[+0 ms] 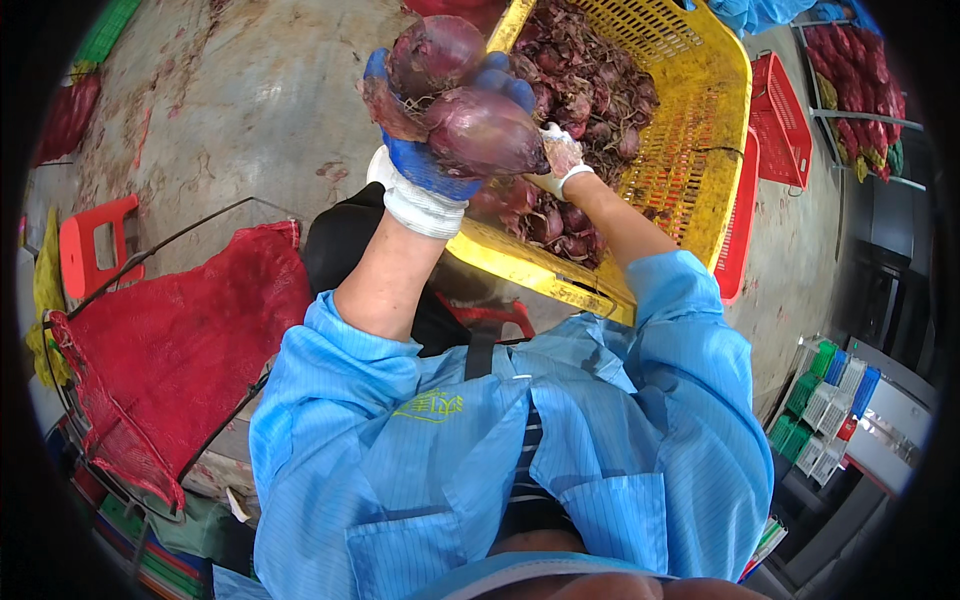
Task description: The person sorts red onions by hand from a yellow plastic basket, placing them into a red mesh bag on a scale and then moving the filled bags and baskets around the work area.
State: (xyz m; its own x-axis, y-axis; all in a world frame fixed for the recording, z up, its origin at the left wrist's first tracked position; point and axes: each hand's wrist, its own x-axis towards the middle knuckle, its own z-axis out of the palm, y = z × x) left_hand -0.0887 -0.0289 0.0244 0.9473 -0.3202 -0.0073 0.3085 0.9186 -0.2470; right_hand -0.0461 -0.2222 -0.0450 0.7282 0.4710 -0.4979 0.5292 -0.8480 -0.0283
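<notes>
My left hand [429,161], in a blue-coated glove with a white cuff, holds two large red onions. One red onion [438,54] sits toward the fingertips, with loose skin and roots beside it. The other red onion [484,132] lies nearer to me across the palm. My right hand [562,156], in a soiled white glove, is over a yellow plastic crate [694,112], close to the stem end of the nearer onion. Its fingers are partly hidden, so I cannot tell if it grips anything. Below it, red onions [547,221] and dry onion skins [600,67] fill much of the crate.
A red mesh bag [199,337] hangs on a metal frame at my left, near a red plastic stool [97,244]. Red crates [780,120] stand beyond the yellow one. Filled red mesh bags [855,82] lie on a rack at far right. Onion skins litter the concrete floor [247,97].
</notes>
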